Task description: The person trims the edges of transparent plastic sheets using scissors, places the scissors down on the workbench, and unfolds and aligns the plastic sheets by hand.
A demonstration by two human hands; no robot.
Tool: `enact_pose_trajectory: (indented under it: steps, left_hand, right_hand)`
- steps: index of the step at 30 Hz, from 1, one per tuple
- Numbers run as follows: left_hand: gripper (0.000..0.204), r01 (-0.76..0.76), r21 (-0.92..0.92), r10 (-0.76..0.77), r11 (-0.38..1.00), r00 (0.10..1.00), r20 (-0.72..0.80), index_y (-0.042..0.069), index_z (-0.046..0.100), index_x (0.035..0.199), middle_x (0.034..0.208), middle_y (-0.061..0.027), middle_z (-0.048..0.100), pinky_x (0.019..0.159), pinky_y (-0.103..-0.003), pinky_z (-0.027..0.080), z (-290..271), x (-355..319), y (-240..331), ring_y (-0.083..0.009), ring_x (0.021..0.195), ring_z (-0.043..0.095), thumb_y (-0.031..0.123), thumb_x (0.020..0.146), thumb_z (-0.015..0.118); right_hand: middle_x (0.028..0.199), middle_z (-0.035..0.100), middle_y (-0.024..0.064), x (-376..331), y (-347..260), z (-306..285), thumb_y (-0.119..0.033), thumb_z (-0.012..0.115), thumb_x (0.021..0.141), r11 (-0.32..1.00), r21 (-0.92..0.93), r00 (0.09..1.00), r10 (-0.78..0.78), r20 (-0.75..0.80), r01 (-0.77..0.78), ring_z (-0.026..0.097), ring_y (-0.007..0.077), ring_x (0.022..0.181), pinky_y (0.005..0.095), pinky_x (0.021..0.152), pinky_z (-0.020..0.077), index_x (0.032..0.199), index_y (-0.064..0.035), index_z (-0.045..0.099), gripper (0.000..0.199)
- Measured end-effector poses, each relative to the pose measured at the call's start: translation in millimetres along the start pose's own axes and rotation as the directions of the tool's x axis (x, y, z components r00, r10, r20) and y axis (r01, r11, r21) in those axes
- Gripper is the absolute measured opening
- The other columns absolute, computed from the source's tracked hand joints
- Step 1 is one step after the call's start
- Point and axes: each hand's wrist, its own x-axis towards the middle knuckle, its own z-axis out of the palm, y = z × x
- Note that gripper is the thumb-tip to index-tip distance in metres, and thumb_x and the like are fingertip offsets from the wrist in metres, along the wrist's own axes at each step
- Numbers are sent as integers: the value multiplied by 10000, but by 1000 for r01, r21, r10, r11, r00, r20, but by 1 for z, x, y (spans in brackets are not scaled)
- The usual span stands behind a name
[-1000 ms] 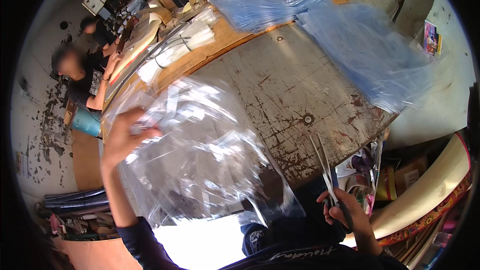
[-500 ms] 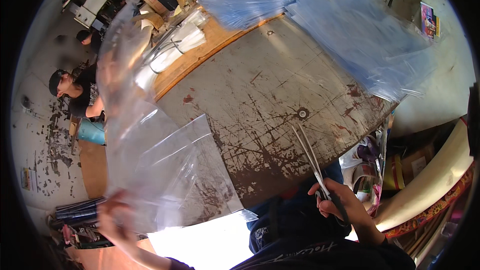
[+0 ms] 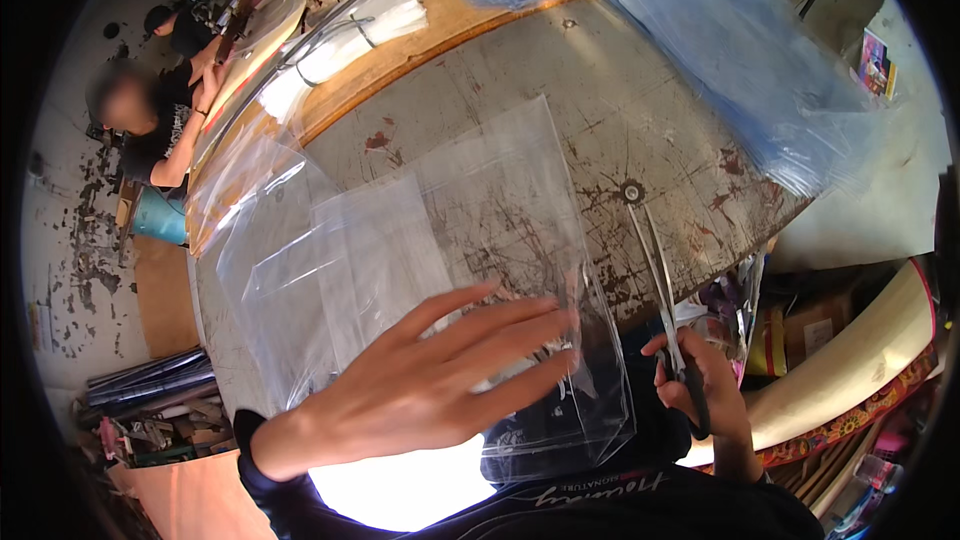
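A clear plastic bag or sheet [image 3: 385,245] lies creased over the near left part of the worn tabletop, its near right corner hanging past the table edge in front of me. Over it, my left hand [image 3: 435,370] is spread flat, fingers stretched toward the right; whether the palm presses on the plastic I cannot tell. At the near right edge my right hand [image 3: 718,390] grips a pair of long scissors [image 3: 662,275] by the dark handles. The slim metal blades point away from me, slightly apart, above the table and clear of the plastic.
Stacks of bluish clear plastic [image 3: 720,70] cover the far right of the scratched table [image 3: 500,70]. A tied white bundle [image 3: 335,60] lies on a wooden strip at far left. Two people work beyond it, near a teal bucket [image 3: 160,215]. A large cream roll [image 3: 850,365] stands at right.
My left hand has swung from the far left to the middle, and the plastic it was moving now lies flatter and further right. The scissors remain in my right hand, shifted slightly right.
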Motion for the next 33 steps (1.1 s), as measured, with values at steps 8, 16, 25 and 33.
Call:
enact_pose_trajectory:
  steps: [8,16,25,33]
  left_hand:
    - [192,-348,-157,339,924,937,-81,130,611,787,921,-9,603,1075,-441,240,56,99,-68,-147,936,585,316,773,656]
    - [195,-170,-649,227,741,974,4,99,575,726,654,22,557,845,-344,356,76,113,-99,-164,629,539,256,784,675]
    - [256,-87,-633,109,769,994,-5,75,539,633,521,-18,483,662,-314,374,81,114,-92,-190,506,480,236,806,639]
    - [286,-150,-642,95,752,988,-120,39,513,591,479,-62,435,444,-317,323,96,118,-93,-213,437,431,201,795,631]
  right_hand:
    - [787,521,20,-12,14,-1,-361,777,657,974,218,998,-47,-45,55,492,78,688,213,626,394,1098,-32,492,620]
    - [780,516,40,-19,32,-7,-472,828,570,958,288,999,21,-36,-10,491,87,669,216,627,419,1024,-5,497,731]
    - [724,547,31,-26,15,-11,-455,843,555,980,194,998,58,-16,-54,536,88,604,198,530,422,948,4,507,691]
    - [740,594,67,-27,-5,-9,-415,859,530,982,-181,995,37,-98,-55,582,120,582,231,527,456,917,19,530,669]
